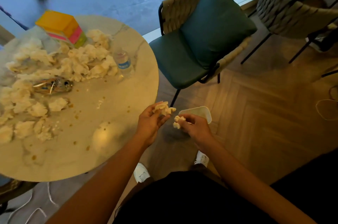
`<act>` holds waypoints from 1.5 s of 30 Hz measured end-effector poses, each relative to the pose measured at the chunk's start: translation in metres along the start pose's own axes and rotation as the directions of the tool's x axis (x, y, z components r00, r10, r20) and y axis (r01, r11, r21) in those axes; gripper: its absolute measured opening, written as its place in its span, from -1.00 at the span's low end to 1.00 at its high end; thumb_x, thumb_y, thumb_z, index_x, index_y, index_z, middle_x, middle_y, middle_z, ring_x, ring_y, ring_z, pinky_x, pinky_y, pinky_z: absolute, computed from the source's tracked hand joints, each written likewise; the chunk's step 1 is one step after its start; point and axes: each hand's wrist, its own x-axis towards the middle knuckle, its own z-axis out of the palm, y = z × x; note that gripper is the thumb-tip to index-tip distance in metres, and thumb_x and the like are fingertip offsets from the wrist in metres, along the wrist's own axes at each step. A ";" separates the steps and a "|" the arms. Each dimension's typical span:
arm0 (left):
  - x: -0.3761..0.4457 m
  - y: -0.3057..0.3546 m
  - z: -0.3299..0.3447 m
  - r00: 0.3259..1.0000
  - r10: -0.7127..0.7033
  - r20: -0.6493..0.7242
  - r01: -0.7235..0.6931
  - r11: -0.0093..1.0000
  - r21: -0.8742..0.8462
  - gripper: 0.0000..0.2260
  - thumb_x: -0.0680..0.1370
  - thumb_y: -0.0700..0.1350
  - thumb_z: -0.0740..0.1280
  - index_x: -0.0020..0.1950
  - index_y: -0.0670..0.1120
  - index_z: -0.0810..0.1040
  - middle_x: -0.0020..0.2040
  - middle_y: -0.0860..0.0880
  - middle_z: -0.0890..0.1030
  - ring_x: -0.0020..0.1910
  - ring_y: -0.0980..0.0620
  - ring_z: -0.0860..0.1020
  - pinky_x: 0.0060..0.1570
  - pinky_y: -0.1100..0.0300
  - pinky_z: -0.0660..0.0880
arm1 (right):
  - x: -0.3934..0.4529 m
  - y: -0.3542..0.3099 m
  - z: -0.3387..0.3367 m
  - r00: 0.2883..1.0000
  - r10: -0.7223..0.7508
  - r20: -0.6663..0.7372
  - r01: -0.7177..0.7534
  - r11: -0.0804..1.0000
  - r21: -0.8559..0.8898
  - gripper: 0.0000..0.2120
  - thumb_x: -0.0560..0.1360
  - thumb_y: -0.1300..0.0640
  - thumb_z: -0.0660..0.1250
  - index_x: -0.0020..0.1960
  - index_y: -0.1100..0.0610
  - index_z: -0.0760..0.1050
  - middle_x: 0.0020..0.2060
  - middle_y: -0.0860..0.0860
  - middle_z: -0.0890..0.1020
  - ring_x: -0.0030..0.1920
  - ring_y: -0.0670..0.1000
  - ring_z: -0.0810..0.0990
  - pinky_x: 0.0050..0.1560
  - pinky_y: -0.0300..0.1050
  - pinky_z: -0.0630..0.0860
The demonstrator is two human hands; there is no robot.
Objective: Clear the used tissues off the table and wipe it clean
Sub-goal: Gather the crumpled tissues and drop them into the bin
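Head view: tissue-strewn round table [113, 138], herringbone floor [256, 114].

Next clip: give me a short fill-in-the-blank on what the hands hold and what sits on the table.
1. Each hand, the left hand and the right hand, holds a crumpled ____.
2. The round table carries a clear plastic water ____ near the heap of tissues.
3. The chair beside the table has ____ cushions.

Missing words: tissue; bottle; green
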 end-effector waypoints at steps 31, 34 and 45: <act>0.353 -0.388 0.101 0.863 -0.420 -0.281 0.499 0.795 0.345 -0.60 0.61 -0.08 0.36 0.44 0.06 0.43 0.25 -0.05 0.58 0.14 0.01 0.61 0.19 0.01 0.58 | 0.406 0.364 -0.091 0.925 0.376 -0.050 -0.377 0.897 -0.232 -0.82 0.60 -0.04 0.25 0.07 -0.05 0.60 0.08 0.01 0.65 0.14 0.11 0.61 0.26 0.18 0.55; 0.359 -0.393 0.095 0.868 -0.415 -0.273 0.496 0.754 0.430 -0.67 0.61 -0.05 0.36 0.38 0.03 0.49 0.26 -0.02 0.57 0.18 0.00 0.57 0.22 -0.01 0.55 | 0.411 0.371 -0.094 0.916 0.401 -0.022 -0.391 0.877 -0.279 -0.74 0.63 0.02 0.22 0.26 -0.01 0.57 0.26 0.04 0.58 0.29 0.10 0.53 0.37 0.08 0.46; 0.265 -0.267 0.115 0.930 -0.300 -0.212 0.367 0.757 0.541 -0.81 0.63 -0.02 0.34 0.23 0.03 0.57 0.18 0.04 0.61 0.16 0.07 0.57 0.24 0.04 0.52 | 0.320 0.226 -0.147 0.937 0.343 0.061 -0.321 0.919 -0.228 -0.88 0.62 0.05 0.32 0.08 -0.15 0.59 0.02 -0.03 0.68 0.05 -0.01 0.65 0.18 0.11 0.62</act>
